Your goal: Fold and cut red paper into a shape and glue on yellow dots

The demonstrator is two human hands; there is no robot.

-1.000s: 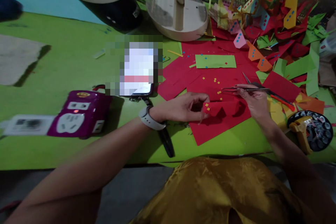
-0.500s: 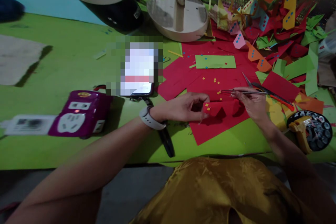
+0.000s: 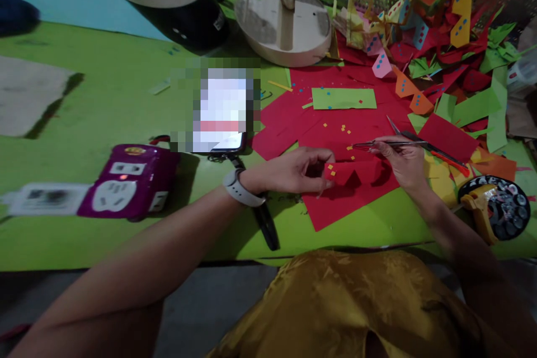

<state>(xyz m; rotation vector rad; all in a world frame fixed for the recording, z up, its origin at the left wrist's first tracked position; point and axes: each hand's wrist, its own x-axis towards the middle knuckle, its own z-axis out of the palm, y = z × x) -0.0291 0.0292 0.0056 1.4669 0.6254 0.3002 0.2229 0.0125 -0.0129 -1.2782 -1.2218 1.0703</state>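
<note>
My left hand (image 3: 308,170) pinches the left end of a folded red paper piece (image 3: 364,172), which carries a few tiny yellow squares near the thumb. In my right hand (image 3: 400,159) is a pair of tweezers (image 3: 390,143), held like a pen and pointing left. Its tips are at the small yellow paper squares (image 3: 344,128) scattered on a red sheet (image 3: 323,213); whether they grip one I cannot tell. Scissors with orange handles (image 3: 451,162) lie just beyond my right hand. Behind the loose squares is a green paper strip (image 3: 344,99) with blue and red bits on it.
Folded, dotted paper shapes (image 3: 419,33) pile up at the back right. A tape dispenser (image 3: 495,207) stands at right, a lamp base (image 3: 285,22) at the back. A lit phone (image 3: 224,106), a purple power socket (image 3: 130,182) and a black-and-white bottle (image 3: 168,0) are leftward.
My right hand and the tweezers have tilted slightly, the back end rising a little while the tips stay by the yellow squares. My left hand and the folded paper are nearly unmoved.
</note>
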